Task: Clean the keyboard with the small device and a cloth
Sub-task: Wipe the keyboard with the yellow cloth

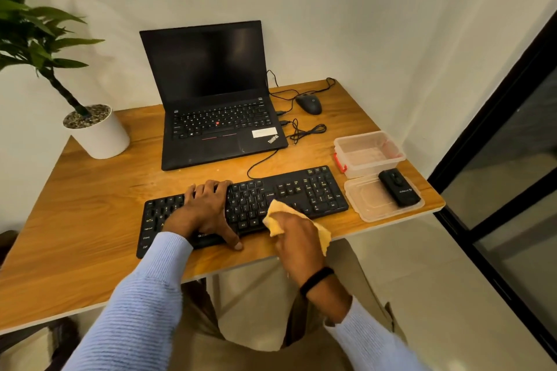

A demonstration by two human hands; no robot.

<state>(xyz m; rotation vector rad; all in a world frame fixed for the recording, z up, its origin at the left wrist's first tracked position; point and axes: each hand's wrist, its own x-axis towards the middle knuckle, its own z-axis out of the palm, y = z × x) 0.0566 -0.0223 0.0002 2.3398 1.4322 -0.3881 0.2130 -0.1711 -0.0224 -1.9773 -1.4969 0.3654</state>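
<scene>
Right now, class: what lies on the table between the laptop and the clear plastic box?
In the head view, a looped black cable lies on the table between the laptop and the box.

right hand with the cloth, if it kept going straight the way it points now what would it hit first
The keyboard. The right hand points forward and left, and its cloth overlaps the keys in the picture. Whether it touches them is unclear.

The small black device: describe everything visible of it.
The device is a small black block, plastic by its look, with a round part on top toward its far end and pale lettering too small to read. It lies flat on a clear lid near the table's right edge, before a clear box. Nothing else touches it.
</scene>
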